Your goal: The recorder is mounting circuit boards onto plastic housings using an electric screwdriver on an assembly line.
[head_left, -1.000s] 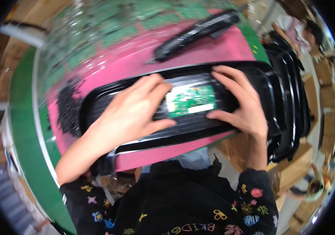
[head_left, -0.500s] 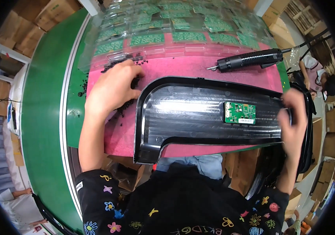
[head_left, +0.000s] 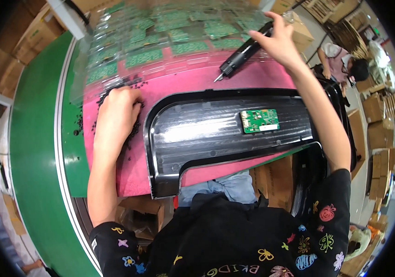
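A long curved black plastic shell [head_left: 193,159] lies hollow side up on the pink mat. On its floor, right of the middle, rests a small green circuit board [head_left: 259,121]. Beyond the shell my right hand [head_left: 280,44] grips the rear of a black electric screwdriver [head_left: 241,57], thumb and fingers on either side; its bit points down toward the mat. My left hand [head_left: 118,111] is among small black screws [head_left: 135,84] left of the shell. Its fingers are curled downward and closed, their tips hidden, so whatever they pinch cannot be made out.
Clear plastic trays [head_left: 158,69] holding several green circuit boards stand along the far side of the pink mat [head_left: 183,79]. A green surface [head_left: 36,152] with a white edge strip runs along the left. Cardboard boxes [head_left: 373,108] and another person [head_left: 340,62] are at the right.
My right hand has left the shell's right end and reached up to the screwdriver, which now stands more steeply angled. My left hand stays at the screws. The view has shifted.
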Available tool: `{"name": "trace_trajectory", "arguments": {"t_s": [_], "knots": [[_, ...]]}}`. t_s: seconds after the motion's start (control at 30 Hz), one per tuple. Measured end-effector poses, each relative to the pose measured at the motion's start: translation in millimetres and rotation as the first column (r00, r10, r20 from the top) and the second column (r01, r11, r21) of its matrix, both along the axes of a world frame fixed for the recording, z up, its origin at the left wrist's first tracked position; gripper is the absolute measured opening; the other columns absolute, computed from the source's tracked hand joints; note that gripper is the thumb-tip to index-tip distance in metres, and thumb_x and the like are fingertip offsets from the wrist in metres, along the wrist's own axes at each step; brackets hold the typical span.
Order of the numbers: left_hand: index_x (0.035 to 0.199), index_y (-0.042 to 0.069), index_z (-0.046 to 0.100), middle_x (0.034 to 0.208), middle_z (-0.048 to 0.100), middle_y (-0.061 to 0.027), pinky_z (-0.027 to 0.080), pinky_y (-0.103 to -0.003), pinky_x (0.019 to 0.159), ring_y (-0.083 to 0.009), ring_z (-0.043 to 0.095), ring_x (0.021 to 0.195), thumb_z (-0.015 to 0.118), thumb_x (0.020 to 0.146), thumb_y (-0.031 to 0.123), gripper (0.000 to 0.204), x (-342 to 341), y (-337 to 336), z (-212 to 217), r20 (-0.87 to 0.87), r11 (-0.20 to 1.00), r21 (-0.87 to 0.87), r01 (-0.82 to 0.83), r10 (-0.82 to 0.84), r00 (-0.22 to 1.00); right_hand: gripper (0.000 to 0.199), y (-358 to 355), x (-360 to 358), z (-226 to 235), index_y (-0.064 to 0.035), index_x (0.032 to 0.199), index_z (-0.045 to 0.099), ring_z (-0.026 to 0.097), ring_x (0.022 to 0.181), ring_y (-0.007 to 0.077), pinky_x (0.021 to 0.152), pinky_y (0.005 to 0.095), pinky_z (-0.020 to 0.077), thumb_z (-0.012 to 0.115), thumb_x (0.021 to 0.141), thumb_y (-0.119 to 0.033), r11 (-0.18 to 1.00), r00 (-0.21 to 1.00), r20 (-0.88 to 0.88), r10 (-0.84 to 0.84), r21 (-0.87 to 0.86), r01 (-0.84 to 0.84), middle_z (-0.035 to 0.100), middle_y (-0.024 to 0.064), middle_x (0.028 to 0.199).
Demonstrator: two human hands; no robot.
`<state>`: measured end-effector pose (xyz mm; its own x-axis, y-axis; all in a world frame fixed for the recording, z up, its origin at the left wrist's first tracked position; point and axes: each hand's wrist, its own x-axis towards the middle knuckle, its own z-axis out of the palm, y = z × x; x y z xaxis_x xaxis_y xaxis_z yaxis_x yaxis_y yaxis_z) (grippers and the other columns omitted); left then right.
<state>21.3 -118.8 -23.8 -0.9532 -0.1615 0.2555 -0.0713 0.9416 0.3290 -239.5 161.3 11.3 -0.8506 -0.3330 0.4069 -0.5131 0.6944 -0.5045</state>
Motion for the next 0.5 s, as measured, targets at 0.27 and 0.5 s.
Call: {"name": "trace_trajectory", "arguments": {"t_s": [0.27, 0.5], "knots": [[0.091, -0.002, 0.07, 0.088, 0.067, -0.0211, 0.052, -0.045, 0.076, -0.0399, 0.065, 0.083, 0.068, 0.079, 0.0, 0.012, -5.1, -0.2, -0.1, -0.038, 0.998, 0.049, -0.026, 0.028, 0.999, 0.079, -62.5, 15.2, -5.9, 0.0007, 0.139, 0.029, 0.051, 0.108, 0.032, 0.096, 0.0432, 0.0438, 0.072, 0.074, -0.01, 0.804, 0.823, -0.556, -0.114, -0.538, -0.252, 0.044, 0.023, 0.12], [0.096, -0.002, 0.072, 0.09, 0.071, -0.0173, 0.053, -0.034, 0.073, -0.0289, 0.069, 0.078, 0.071, 0.082, 0.001, 0.015, -15.6, 11.9, 6.4, -0.243, 0.978, 0.196, 0.067, -0.018, 0.97, 0.03, -49.4, 56.7, -3.0, -0.0063, 0.109, 0.054, 0.06, 0.079, 0.017, 0.074, 0.0339, 0.0492, 0.068, 0.09, -0.025, 0.275, 0.741, 0.163, 0.652, -0.961, -0.031, 0.061, 0.004, 0.086]]}}
